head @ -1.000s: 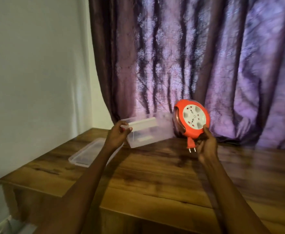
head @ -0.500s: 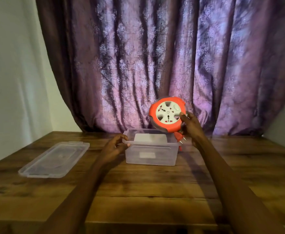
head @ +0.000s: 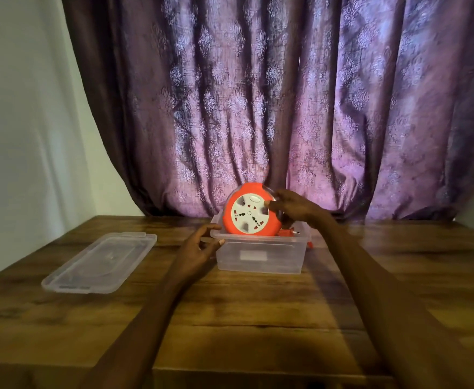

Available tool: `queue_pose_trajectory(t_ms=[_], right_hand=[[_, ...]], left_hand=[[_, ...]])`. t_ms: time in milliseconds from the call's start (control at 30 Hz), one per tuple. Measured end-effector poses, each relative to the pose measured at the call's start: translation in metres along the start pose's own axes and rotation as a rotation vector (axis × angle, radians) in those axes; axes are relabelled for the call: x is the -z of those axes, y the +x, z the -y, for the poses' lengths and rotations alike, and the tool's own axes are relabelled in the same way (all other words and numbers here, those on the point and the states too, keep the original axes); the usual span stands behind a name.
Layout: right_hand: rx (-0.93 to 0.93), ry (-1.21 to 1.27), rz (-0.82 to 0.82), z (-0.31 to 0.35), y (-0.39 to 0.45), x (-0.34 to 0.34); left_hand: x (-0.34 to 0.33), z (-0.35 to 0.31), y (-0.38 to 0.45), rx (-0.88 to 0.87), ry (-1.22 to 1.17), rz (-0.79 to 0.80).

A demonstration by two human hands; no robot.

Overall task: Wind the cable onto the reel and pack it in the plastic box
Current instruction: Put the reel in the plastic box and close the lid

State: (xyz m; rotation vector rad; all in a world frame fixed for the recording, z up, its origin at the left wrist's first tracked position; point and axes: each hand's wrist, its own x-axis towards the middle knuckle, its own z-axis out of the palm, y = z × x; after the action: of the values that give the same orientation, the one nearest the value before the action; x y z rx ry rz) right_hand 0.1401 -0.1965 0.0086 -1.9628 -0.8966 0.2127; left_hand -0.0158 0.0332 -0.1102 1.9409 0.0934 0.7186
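Right hand (head: 292,209) grips the orange reel (head: 251,210) by its rim, tilted on edge, lower part already inside the clear box (head: 258,255). Left hand (head: 199,245) pinches the box's left rim, steadying it. Judgement: lay the reel flat so the lid (head: 98,262), 1 piece lying well apart to the left, can close; tuck the plug (head: 293,232) in.

Wooden table (head: 258,310) bearing clear plastic box (head: 259,255) and, leftward, seemingly its lid (head: 99,261).
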Motion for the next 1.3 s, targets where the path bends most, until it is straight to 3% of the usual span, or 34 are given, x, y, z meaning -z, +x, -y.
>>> queue_pose_trajectory(t_ms=[167, 433, 800, 933, 1100, 1233, 1300], right_hand=[[-0.105, -0.221, 0.152, -0.011, 0.005, -0.003], [-0.192, -0.361, 0.227, -0.02, 0.02, -0.004], [-0.113, -0.684, 0.076, -0.03, 0.022, -0.021], [0.011, -0.696, -0.098, -0.024, 0.015, -0.026], [0.233, -0.557, -0.255, -0.005, 0.003, -0.039], [0.38, -0.56, -0.228, 0.009, -0.003, -0.06], [0.435, -0.621, -0.207, 0.014, -0.006, -0.072]], left_hand=[[0.0, 0.004, 0.001, -0.053, 0.074, -0.039], [-0.002, 0.006, 0.0, -0.109, 0.097, -0.065], [-0.002, 0.003, -0.004, -0.075, 0.049, -0.04], [0.013, 0.004, -0.009, -0.008, -0.036, 0.046], [0.06, 0.012, -0.017, 0.096, 0.755, -0.332], [0.095, 0.023, -0.033, 0.415, 1.094, -0.248], [0.103, 0.028, -0.041, 0.465, 1.134, -0.249]])
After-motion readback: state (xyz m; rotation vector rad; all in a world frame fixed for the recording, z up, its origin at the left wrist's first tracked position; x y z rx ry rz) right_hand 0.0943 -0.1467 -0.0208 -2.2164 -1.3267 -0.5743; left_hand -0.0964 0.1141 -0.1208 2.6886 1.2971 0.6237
